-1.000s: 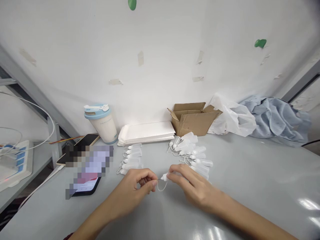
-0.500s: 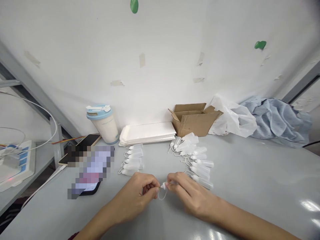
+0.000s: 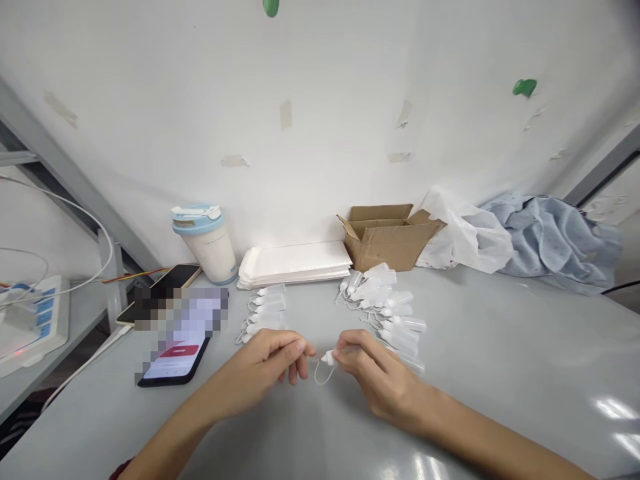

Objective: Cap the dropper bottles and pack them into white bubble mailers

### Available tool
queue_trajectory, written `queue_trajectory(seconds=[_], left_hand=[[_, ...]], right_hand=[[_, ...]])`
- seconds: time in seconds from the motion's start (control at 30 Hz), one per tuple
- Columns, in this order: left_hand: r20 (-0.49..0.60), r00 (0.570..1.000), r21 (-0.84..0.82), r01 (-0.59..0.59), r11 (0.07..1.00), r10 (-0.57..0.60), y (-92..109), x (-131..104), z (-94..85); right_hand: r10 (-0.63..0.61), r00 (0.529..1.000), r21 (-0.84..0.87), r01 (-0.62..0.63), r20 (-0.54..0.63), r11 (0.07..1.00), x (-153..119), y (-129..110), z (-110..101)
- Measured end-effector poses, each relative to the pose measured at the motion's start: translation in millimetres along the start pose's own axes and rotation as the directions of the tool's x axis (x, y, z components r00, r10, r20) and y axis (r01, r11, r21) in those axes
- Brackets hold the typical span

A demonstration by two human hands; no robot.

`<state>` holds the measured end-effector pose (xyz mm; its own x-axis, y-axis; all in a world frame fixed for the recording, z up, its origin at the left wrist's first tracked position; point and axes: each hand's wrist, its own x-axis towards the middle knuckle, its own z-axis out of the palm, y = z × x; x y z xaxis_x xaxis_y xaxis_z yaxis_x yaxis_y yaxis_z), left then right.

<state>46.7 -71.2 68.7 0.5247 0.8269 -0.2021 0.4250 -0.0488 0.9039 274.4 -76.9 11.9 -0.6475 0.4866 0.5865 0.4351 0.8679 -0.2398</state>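
My right hand (image 3: 383, 380) is closed around a small translucent bottle, whose white cap (image 3: 329, 358) points left from the fingertips. A thin white cord (image 3: 324, 382) loops below the cap. Just left of it is my left hand (image 3: 275, 360), its fingers loosely bent and partly apart, with nothing visibly gripped; the cord's end is close to its fingertips. Beyond the left hand lies a column of similar bottles (image 3: 270, 305) with cords. A looser group of bottles (image 3: 395, 310) is spread behind the right hand, which hides part of it.
At the back stand a blue-lidded cup (image 3: 213, 250), a stack of white packets (image 3: 295, 263), an open cardboard box (image 3: 387, 247), a plastic bag (image 3: 465, 233) and blue cloth (image 3: 555, 237). Two phones (image 3: 173, 360) and a power strip (image 3: 47, 327) are at the left.
My left hand has loosened its pinch near the cap, and its fingers have spread. Both hands appear slightly higher in view. My right hand still holds the bottle.
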Motion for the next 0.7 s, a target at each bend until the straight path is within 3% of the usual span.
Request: queue_trajectory(seconds=[0.23,0.43,0.6,0.7], left_hand=[[-0.002,0.997,-0.085,0.074,0.994,-0.074,2.3,1.9,11.3],[0.043,0.989,-0.160,0.144,0.977,-0.138,6.3,-5.0,22.5],[0.033,0.991,-0.122,0.134,0.983,-0.131,5.7,-2.5,21.5],[-0.072,0.995,-0.075,0.062,0.995,-0.068,3.1,0.2,7.6]], right_hand=[[-0.034,0.999,-0.020,0.034,-0.008,0.999,0.4,-3.2,-1.0],[-0.117,0.986,-0.038,0.113,-0.116,0.993,7.3,-14.5,-10.1],[-0.095,0.995,-0.051,0.094,-0.026,0.994,6.2,-11.7,-8.4],[-0.027,0.999,-0.051,0.029,0.025,0.998,5.1,-6.3,-7.4]])
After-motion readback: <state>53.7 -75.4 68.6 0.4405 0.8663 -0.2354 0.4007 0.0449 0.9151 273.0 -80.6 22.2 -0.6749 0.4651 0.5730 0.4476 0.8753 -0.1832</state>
